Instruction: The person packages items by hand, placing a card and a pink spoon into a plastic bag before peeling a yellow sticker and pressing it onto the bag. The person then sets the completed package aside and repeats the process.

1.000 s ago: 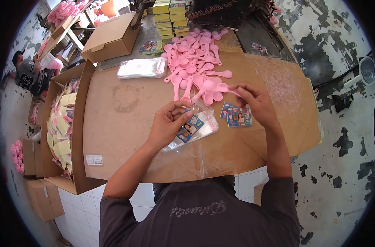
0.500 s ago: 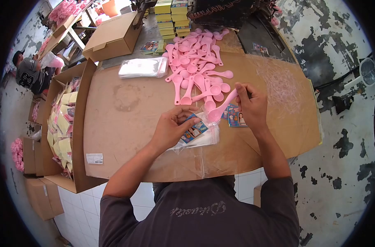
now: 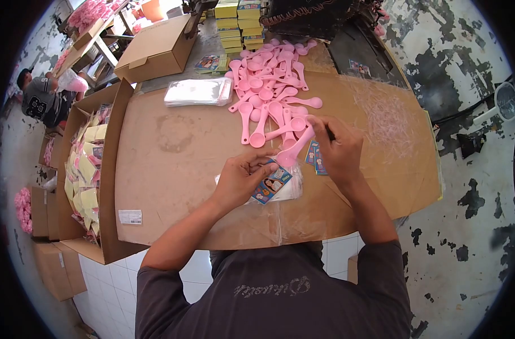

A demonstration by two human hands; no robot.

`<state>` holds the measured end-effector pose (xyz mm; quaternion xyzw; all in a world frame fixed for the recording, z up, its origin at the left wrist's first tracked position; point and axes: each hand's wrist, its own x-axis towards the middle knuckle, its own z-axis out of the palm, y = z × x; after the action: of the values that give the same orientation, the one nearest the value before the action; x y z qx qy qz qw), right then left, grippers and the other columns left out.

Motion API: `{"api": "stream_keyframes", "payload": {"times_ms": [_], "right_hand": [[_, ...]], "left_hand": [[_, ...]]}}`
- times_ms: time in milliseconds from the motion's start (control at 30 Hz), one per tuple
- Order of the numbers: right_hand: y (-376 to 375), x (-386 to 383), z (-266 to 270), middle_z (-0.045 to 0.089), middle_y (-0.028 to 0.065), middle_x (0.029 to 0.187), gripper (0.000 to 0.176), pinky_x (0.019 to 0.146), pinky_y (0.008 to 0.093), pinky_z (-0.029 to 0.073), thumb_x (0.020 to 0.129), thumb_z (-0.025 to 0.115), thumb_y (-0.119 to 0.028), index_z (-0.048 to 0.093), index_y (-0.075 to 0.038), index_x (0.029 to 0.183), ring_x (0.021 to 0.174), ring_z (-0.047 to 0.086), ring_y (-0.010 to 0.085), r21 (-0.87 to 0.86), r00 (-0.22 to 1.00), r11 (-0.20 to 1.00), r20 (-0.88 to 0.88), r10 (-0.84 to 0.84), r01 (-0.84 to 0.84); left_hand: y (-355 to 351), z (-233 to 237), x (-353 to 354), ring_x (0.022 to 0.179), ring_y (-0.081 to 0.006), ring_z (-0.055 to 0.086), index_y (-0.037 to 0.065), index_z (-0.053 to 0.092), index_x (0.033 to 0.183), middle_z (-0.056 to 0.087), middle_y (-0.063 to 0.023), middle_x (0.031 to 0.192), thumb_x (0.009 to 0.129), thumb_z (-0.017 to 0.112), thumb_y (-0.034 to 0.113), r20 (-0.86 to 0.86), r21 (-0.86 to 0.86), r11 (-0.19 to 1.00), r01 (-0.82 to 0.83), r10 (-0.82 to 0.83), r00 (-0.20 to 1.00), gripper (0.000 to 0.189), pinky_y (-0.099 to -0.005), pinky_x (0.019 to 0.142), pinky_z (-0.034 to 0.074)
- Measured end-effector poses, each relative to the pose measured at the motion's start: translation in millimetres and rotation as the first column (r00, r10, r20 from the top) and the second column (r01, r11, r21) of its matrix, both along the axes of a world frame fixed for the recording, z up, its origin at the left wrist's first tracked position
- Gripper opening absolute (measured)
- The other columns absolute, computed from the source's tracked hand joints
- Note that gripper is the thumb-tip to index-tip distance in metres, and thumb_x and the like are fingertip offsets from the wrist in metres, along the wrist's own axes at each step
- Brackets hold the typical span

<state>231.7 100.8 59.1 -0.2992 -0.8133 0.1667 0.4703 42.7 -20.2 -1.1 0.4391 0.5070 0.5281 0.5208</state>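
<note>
My left hand [image 3: 239,176] is closed on a small blue printed card [image 3: 273,184], thumb on its face. Beneath the card lie clear plastic bags [image 3: 293,190]. Between the fingertips of my right hand [image 3: 341,148] is the handle end of a pink measuring spoon [image 3: 297,150]. The spoon slants down to the left, and its scoop is at the upper edge of the card, by the left fingertips and the plastic. More blue cards [image 3: 318,159] lie on the cardboard, partly covered by my right hand. Just beyond my hands is a heap of pink spoons [image 3: 263,93].
A bundle of clear bags [image 3: 198,92] lies left of the heap. Stacks of yellow-edged cards [image 3: 228,25] stand behind it. On the left, an open carton [image 3: 123,118] holds filled packets. A closed box [image 3: 153,51] sits at the back left; a person [image 3: 40,99] sits beyond.
My right hand has moved left with the spoon, bringing the scoop closer to my left fingertips. The card in my left hand has shifted slightly right and down, showing more of its face.
</note>
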Motion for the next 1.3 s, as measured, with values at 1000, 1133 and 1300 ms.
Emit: {"api": "stream_keyframes", "payload": {"times_ms": [1000,1133,1300], "right_hand": [[-2,3,-26,0.066,0.0055,0.087,0.016,0.065,0.0267,0.054,0.1,0.067,-0.005,0.064,0.001,0.114,0.073,0.066,0.0107,-0.536,0.845,0.654,-0.35,0.404,-0.534],[-3,7,-26,0.066,0.0078,0.094,0.02,0.07,0.032,0.054,0.101,0.064,-0.006,0.063,-0.001,0.12,0.08,0.067,0.0158,-0.369,0.814,0.766,0.042,0.579,-0.526],[-12,13,-2,0.065,0.0092,0.106,0.025,0.081,0.037,0.053,0.099,0.064,-0.006,0.064,-0.006,0.124,0.09,0.066,0.0222,-0.542,0.818,0.687,-0.001,0.576,-0.484]], "left_hand": [[5,-5,-10,0.099,-0.0198,0.074,-0.003,0.064,0.123,0.074,-0.0136,0.112,0.105,0.063,0.01,0.303,-0.007,0.999,0.033,-0.029,0.952,0.022,-0.0314,0.086,0.061],[3,-2,-13,0.098,-0.0101,0.069,-0.002,0.066,0.123,0.074,-0.008,0.113,0.103,0.067,0.012,0.353,-0.019,0.998,0.061,-0.051,0.934,0.024,-0.0251,0.086,0.057],[4,-10,-14,0.096,-0.0129,0.07,-0.001,0.062,0.125,0.072,-0.0081,0.112,0.104,0.065,0.012,0.376,-0.023,0.995,0.1,-0.084,0.923,0.025,-0.0304,0.086,0.06]]}}
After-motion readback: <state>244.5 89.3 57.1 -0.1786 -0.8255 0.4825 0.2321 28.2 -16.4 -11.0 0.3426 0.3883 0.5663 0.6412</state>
